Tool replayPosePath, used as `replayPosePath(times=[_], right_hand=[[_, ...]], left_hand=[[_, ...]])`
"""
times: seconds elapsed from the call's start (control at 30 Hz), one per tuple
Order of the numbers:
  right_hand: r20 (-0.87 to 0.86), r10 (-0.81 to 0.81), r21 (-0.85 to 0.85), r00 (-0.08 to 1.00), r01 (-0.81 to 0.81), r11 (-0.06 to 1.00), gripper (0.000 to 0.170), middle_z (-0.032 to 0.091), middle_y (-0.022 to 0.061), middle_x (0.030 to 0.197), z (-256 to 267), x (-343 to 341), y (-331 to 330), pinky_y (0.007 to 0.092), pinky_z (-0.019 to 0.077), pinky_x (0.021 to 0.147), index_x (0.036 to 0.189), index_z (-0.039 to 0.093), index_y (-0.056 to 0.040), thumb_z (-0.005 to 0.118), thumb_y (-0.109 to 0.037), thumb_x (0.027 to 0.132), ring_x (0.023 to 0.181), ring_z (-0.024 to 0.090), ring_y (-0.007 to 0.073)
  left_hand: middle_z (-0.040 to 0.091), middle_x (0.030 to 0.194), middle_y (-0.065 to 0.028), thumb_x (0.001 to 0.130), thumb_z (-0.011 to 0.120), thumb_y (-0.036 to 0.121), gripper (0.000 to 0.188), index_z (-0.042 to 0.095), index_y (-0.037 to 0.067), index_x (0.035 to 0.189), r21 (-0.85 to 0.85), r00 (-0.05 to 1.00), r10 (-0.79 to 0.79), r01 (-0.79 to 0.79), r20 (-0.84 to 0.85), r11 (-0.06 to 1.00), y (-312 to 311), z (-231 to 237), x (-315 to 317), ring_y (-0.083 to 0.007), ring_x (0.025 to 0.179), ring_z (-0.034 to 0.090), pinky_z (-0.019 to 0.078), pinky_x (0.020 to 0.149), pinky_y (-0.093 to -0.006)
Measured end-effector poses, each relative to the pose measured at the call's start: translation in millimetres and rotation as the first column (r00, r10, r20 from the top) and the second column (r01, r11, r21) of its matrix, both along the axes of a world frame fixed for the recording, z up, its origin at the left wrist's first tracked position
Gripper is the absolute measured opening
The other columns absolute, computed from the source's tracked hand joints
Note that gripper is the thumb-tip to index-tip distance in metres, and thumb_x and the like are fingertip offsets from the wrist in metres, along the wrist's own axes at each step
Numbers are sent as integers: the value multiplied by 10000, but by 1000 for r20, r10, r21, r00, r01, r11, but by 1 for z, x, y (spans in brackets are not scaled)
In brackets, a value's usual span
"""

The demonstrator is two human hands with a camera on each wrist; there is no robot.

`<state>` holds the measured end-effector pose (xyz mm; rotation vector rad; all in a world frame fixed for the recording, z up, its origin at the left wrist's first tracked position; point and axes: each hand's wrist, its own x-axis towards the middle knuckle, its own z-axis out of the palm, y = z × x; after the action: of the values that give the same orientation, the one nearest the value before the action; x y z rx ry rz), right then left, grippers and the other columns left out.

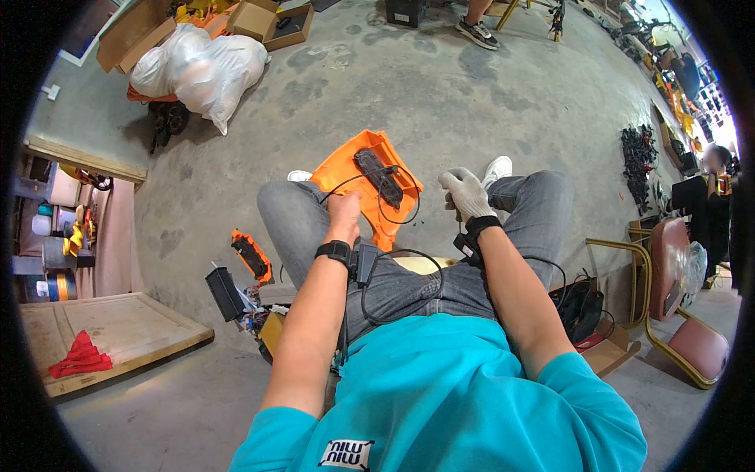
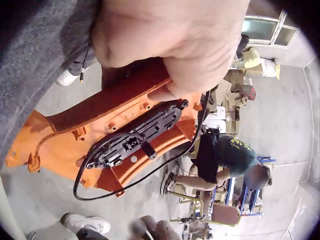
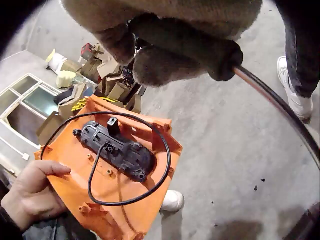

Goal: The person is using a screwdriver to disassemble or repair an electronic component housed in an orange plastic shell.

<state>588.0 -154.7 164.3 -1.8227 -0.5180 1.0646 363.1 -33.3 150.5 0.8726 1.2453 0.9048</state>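
L hand (image 1: pixel 344 212) grips orange shell (image 1: pixel 340 167) w/ blk unit (image 1: pixel 379 179) mid-frame; gloved R hand (image 1: pixel 469 195) holds dark-handled tool (image 3: pixel 187 47).

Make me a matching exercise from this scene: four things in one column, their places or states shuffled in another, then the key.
Things
1. orange panel
2. black fitting
3. red cloth
4. right hand

Places or states
A. lying on a wooden board
B. gloved and holding a dark handle
C. gripped by the bare left hand
D. against the inner face of the orange panel

Pairs: 1-C, 2-D, 3-A, 4-B
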Motion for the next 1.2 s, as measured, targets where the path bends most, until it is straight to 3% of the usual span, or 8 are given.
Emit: replayPosePath(times=[0.2, 0.4, 0.57, 0.77, 0.93, 1.03, 1.1, 1.2], right_hand=[[57, 7, -37, 998, -4, 999, 597, 649, 107, 863, 2, -6, -2, 321, 559, 616, 1227, 593, 52, 651, -422, 868, 690, 637, 164], [56, 187, -220, 981, -170, 961, 604, 658, 86, 850, 0, -10, -3, 290, 527, 524, 1260, 552, 64, 673, -372, 859, 643, 623, 162], [-258, 156, 77, 954, -140, 987, 451, 635, 54, 806, 10, -11, -4, 271, 459, 465, 1196, 603, 14, 693, -225, 824, 585, 563, 134], [-59, 52, 43, 997, -50, 998, 359, 620, 60, 769, 3, 1, -6, 272, 457, 467, 1136, 631, 12, 668, -163, 825, 550, 552, 125], [4, 48, -10, 999, -48, 999, 346, 619, 61, 754, 5, 4, -7, 284, 482, 458, 1144, 635, 7, 646, -153, 838, 540, 559, 137], [64, 46, -9, 997, -46, 999, 342, 640, 70, 766, -1, 9, -7, 292, 495, 454, 1146, 638, 8, 637, -143, 838, 547, 579, 151], [168, 96, -80, 981, -83, 993, 341, 656, 86, 777, -1, 15, -6, 293, 497, 464, 1145, 643, 12, 626, -143, 843, 563, 602, 159], [181, 151, -94, 972, -136, 986, 333, 660, 89, 777, -2, 21, -10, 294, 497, 472, 1137, 650, 10, 622, -150, 845, 568, 609, 159]], left_hand=[[632, 898, -45, 773, 613, 11, 159, 631, -40, 922, -40, 982, -126, 121, -138, 992, 0, -1, 0, -152, 801, 570, 445, 746, -307], [662, 1041, -93, 829, 610, 0, 292, 605, -31, 1119, -77, 978, -117, 132, 175, 988, -2, -2, 2, -213, 926, 642, 501, 823, -343], [667, 1101, -96, 906, 646, 66, 280, 600, 17, 1178, -192, 909, -151, 240, 390, 952, 3, -10, 0, -243, 989, 658, 539, 860, -380], [672, 1144, -97, 946, 656, 181, 279, 610, 52, 1189, -310, 812, -511, 581, 282, 752, 1, 1, -6, -245, 1010, 658, 539, 871, -378], [694, 1067, -123, 966, 628, 221, 258, 609, 20, 1127, -420, 772, -629, 604, 94, 678, -3, 16, 1, -236, 884, 681, 554, 798, -364], [708, 899, -127, 961, 602, 193, 221, 622, -15, 1032, -363, 710, -677, 589, -193, 722, -4, 17, 2, -186, 687, 665, 553, 667, -324], [705, 804, -128, 962, 586, 179, 209, 624, -25, 993, 49, 860, -431, 460, -274, 887, 1, 17, 0, -169, 648, 670, 539, 591, -307], [704, 897, -150, 943, 637, 200, 272, 622, -49, 1052, 242, 916, -185, 281, -356, 929, 14, -7, -5, -198, 787, 690, 548, 703, -325]])
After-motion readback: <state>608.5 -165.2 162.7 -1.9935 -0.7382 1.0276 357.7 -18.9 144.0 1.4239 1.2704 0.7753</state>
